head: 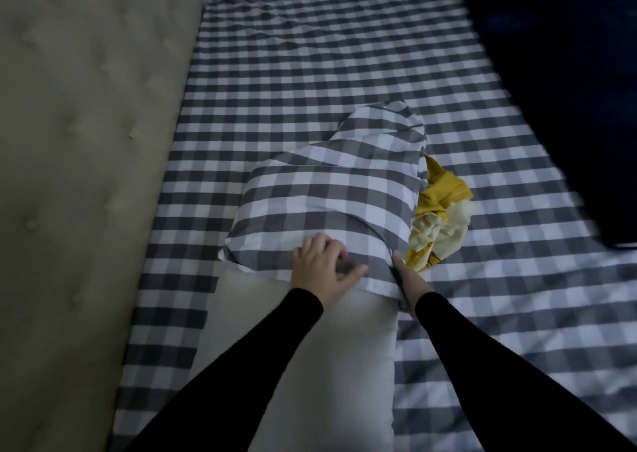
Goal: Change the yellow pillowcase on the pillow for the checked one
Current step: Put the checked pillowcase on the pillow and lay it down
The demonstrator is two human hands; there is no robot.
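So the checked pillowcase (pixel 331 189) is pulled about halfway over the white pillow (pixel 303 365), which is laid lengthwise along the bed's left side, close to the padded headboard (pixel 69 175). The far half is covered and the near half is bare. The yellow pillowcase (pixel 437 217) is already off, dumped in a crumpled heap on the checked sheet (pixel 310 55) right beside the pillow's right edge.

The open hem is gripped on top by the left hand (pixel 324 265), fingers curled into the fabric. The hem's right side is held by the right hand (pixel 410 279), though how the fingers are set can't really be made out, since they're tucked down beside the pillow.

Handling-wise, it's probably thin, light cotton: floppy, easily bunched, not slippery, nothing breakable. The pillow looks soft and squishy, so it'll likely get squashed rather than slid. The hem is best taken at both sides and worked toward the near end evenly, or the corners may end up empty.

A dark blanket (pixel 568 89) is spread at the bed's far right corner.
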